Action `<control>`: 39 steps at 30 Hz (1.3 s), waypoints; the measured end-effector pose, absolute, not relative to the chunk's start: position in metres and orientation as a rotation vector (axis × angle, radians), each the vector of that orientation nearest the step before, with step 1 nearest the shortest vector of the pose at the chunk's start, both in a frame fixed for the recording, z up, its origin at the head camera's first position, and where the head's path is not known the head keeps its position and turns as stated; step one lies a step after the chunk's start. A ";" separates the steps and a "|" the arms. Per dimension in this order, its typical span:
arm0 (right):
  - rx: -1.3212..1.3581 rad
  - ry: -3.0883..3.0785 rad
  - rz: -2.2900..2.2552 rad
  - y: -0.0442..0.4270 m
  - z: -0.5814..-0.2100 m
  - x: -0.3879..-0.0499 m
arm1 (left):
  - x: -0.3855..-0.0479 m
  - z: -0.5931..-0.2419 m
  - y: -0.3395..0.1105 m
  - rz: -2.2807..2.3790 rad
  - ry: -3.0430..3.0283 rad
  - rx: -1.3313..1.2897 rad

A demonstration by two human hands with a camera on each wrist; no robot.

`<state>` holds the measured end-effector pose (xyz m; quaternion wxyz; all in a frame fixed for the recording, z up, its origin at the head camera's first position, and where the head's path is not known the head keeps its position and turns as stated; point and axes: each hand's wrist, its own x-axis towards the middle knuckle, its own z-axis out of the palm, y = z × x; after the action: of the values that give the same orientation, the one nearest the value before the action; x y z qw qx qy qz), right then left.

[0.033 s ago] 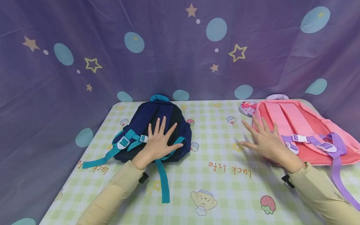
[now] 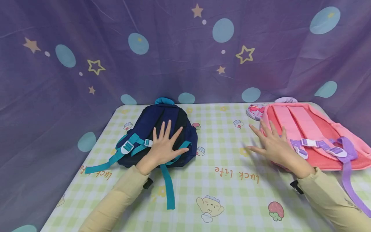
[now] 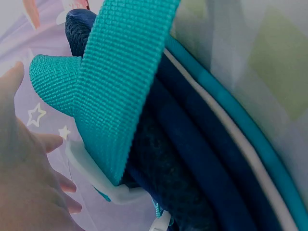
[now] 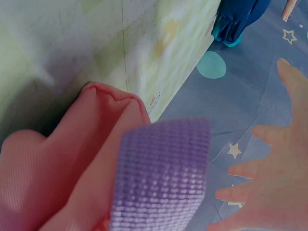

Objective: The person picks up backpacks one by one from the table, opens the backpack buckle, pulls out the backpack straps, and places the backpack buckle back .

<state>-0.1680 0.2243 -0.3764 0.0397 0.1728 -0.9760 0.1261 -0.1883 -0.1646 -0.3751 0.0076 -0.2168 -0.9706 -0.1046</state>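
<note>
In the head view a navy backpack [image 2: 146, 120] with teal straps lies on the table at left, its strap side up. My left hand [image 2: 163, 148] is held above it, fingers spread, gripping nothing. A pink backpack [image 2: 307, 117] with purple straps lies at right, also strap side up. Over its left edge hovers my right hand [image 2: 275, 146], fingers fanned out and holding nothing. The left wrist view shows a teal strap [image 3: 122, 86] close up beside the left hand [image 3: 29, 168]. A purple strap [image 4: 161, 173] stands near the right hand [image 4: 269, 178] in the right wrist view.
A green checked cloth [image 2: 217, 138] with printed cartoons covers the table. Behind and at left hangs a purple curtain [image 2: 179, 71] with stars and ovals. A small pink-and-lilac patterned piece [image 2: 255, 111] shows at the pink backpack's upper left. Loose strap ends trail across the cloth.
</note>
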 end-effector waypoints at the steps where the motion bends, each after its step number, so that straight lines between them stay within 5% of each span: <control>1: 0.533 -2.983 0.394 0.224 -0.377 -0.168 | -0.188 -0.375 -0.165 -0.329 -3.035 -0.678; 39: 0.937 -2.838 0.689 0.113 -0.383 -0.183 | -0.152 -0.354 -0.243 -0.441 -2.906 -0.525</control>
<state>-0.1827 0.1133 -0.3829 0.0372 0.3054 -0.9246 0.2245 -0.1521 -0.2434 -0.3543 0.0778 -0.1753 -0.9703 -0.1473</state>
